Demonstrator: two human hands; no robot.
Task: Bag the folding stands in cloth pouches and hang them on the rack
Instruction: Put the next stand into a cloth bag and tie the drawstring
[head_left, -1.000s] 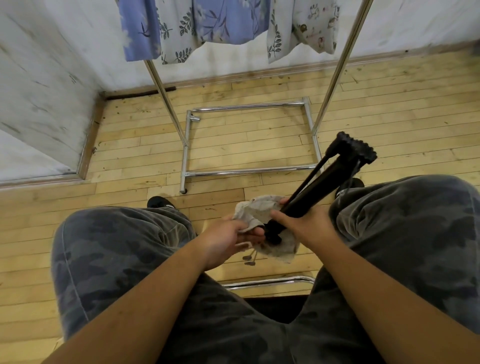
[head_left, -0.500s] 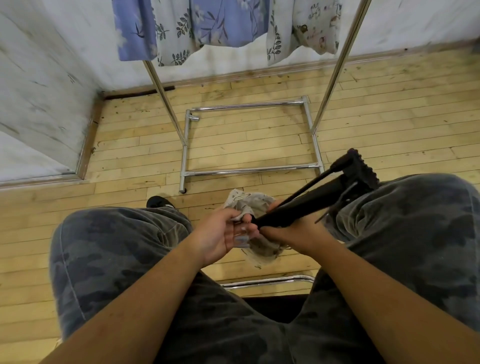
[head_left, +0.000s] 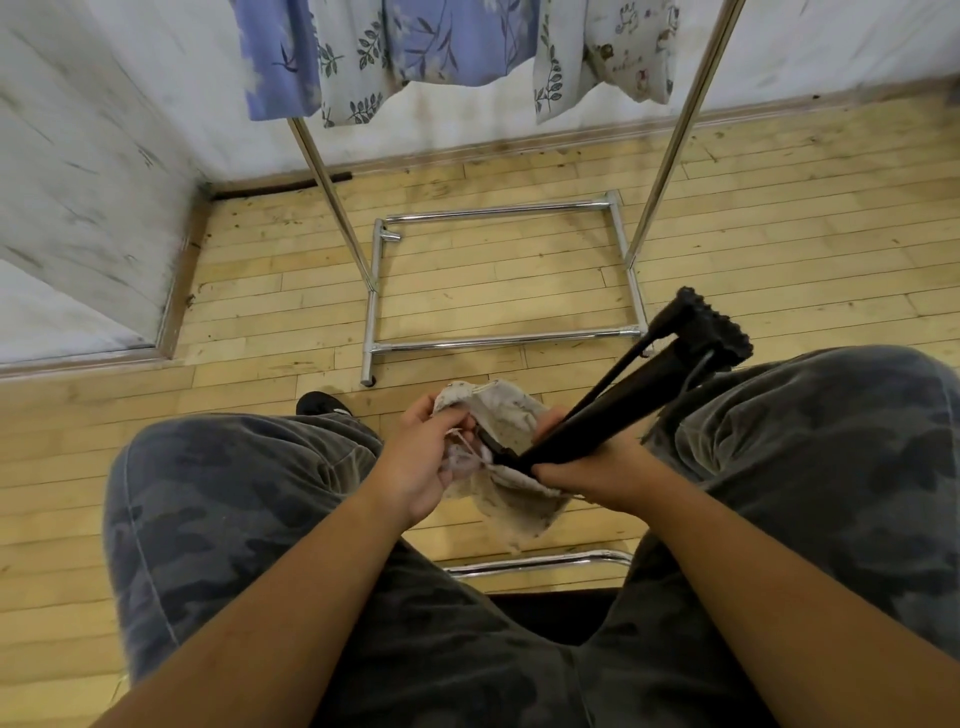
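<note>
A black folding stand (head_left: 628, 395), folded, slants from my lap up to the right, its ribbed feet over my right knee. My right hand (head_left: 587, 470) grips its lower shaft. The stand's lower tip sits in the mouth of a pale printed cloth pouch (head_left: 506, 499) between my knees. My left hand (head_left: 428, 449) pinches the pouch's rim and drawstring, holding the mouth apart. The chrome rack (head_left: 498, 340) stands on the floor ahead, with several filled printed pouches (head_left: 447, 47) hanging from its top.
I sit on a chair with a chrome front bar (head_left: 540, 561) under my camouflage-trousered legs. A black shoe (head_left: 322, 405) shows past my left knee. White walls meet in a corner at the left. Wooden plank floor lies around the rack.
The stand swung lower over my right knee, then its tip went into the pouch mouth. My left hand shifted along the rim and spread the pouch wider.
</note>
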